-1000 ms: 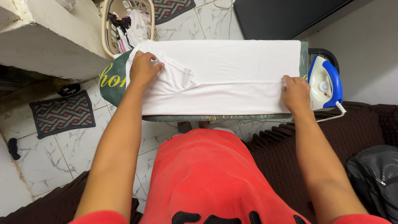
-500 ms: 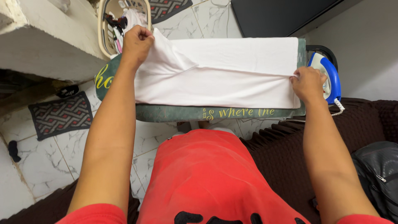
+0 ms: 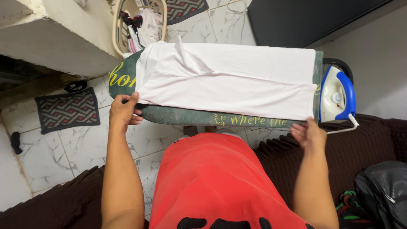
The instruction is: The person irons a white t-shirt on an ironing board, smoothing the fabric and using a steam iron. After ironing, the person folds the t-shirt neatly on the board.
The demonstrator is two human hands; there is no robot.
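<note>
The left hand (image 3: 123, 111) grips the near-left corner of the white cloth (image 3: 229, 80) on the ironing board (image 3: 190, 117), while the right hand (image 3: 308, 135) hovers released at its near-right edge.

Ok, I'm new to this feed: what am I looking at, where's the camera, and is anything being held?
There is no machine here: a person works with bare hands, and the one camera sits on their head, looking down. A white shirt lies spread on a green ironing board, with an iron standing at its right end and a laundry basket behind. The left hand grips the board's near edge by the shirt's corner. The right hand is open at the near edge, holding nothing.
</note>
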